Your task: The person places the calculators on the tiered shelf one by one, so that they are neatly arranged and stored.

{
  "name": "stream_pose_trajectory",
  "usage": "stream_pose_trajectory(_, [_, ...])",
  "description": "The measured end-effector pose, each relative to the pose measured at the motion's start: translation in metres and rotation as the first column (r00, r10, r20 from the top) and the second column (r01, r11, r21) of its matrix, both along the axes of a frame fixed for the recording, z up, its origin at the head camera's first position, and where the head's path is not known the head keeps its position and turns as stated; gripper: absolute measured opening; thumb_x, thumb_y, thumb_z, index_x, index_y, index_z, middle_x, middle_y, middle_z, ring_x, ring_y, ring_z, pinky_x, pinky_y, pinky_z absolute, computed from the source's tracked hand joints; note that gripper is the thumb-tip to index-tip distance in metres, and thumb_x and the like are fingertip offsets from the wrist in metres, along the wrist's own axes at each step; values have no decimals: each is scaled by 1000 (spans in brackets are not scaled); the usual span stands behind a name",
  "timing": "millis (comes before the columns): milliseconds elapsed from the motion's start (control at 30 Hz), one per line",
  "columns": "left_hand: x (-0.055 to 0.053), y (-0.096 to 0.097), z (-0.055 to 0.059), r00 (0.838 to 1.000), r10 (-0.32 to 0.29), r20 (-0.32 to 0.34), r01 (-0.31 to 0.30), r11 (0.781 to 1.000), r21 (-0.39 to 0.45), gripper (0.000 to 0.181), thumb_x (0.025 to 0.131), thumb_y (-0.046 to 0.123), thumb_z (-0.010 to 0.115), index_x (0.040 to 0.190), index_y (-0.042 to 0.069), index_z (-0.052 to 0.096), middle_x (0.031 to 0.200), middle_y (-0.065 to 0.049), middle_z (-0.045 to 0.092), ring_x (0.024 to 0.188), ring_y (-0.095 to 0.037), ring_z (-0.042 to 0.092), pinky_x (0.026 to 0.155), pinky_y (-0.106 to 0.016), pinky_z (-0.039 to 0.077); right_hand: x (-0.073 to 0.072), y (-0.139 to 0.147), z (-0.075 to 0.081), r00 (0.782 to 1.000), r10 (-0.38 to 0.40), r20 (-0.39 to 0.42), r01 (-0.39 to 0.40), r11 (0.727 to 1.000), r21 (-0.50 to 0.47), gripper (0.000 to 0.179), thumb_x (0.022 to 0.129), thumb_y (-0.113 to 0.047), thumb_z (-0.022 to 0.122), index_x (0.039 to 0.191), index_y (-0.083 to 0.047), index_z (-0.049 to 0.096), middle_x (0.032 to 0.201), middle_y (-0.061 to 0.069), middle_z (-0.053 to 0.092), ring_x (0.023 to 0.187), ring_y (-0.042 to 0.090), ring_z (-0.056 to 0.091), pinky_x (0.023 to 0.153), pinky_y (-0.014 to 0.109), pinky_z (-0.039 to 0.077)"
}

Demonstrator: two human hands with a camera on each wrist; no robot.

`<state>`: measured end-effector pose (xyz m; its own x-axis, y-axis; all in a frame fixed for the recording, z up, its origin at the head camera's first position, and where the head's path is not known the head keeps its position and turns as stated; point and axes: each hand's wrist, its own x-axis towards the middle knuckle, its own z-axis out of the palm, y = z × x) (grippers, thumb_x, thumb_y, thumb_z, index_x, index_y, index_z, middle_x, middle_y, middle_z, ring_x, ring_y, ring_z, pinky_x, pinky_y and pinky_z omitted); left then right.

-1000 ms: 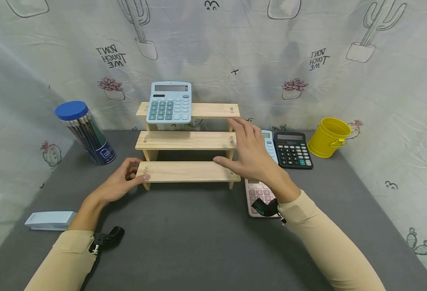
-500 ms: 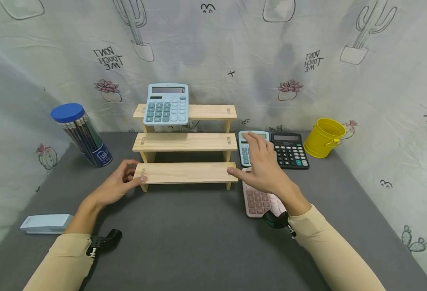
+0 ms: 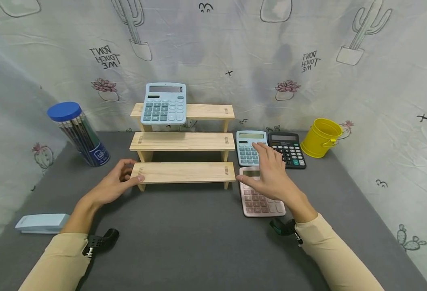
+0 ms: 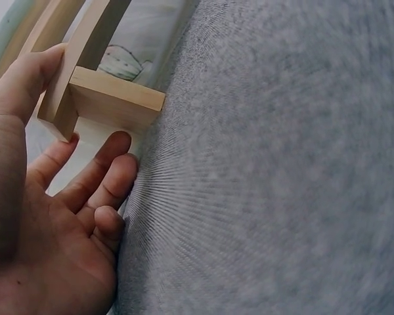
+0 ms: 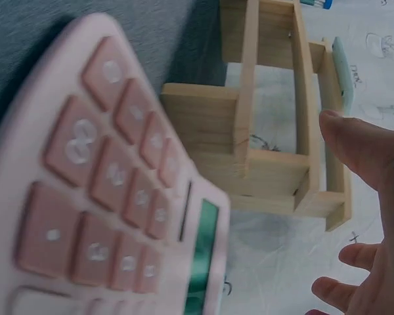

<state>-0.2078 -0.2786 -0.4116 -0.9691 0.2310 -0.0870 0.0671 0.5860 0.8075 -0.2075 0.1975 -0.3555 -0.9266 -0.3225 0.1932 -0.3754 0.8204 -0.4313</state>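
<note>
A three-tier wooden stand [image 3: 182, 172] stands mid-table, a light blue calculator [image 3: 164, 104] propped on its top tier. My left hand [image 3: 108, 182] pinches the left end of the bottom tier. In the left wrist view the thumb [image 4: 36, 72] lies over the board and the index fingertip touches its underside; the other fingers are loosely bent. Over a pink calculator [image 3: 261, 204] hovers my right hand [image 3: 273, 176], spread and holding nothing, partly hiding it. A second light blue calculator [image 3: 247, 151] and a black calculator [image 3: 290, 149] lie just beyond that hand.
A blue-lidded jar of pencils [image 3: 82, 135] stands left of the stand. Nearer on the left lies a pale blue stapler-like object [image 3: 42, 223]. At the back right is a yellow bucket [image 3: 320, 137]. A printed cloth [image 3: 213, 48] hangs behind the grey table [image 3: 184, 242].
My right hand has moved right and toward me, from beside the stand to over the pink calculator, uncovering more of the second blue one. The left hand keeps its hold; the view shifts slightly.
</note>
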Motion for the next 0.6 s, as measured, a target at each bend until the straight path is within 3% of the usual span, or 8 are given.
stream_pose_trajectory(467, [0,3,2,1000,-7,-3,7,1000,3,70,104,36,61,153,5,23,141,-27,50,110,-28,56,83,-30,46,6,23,-24,993,-51,103,44,997,69,111,81,-58,81,163,-14,19,165,22,19,145,50,18,105,72,22])
stream_pose_trajectory(600, [1,3,5,1000,-4,2,4,1000,6,69,104,35,61,152,5,22,142,-27,50,110,-28,56,82,-31,46,7,29,-26,991,-25,135,17,998,66,111,81,-58,81,163,-14,19,164,24,18,144,54,19,103,76,23])
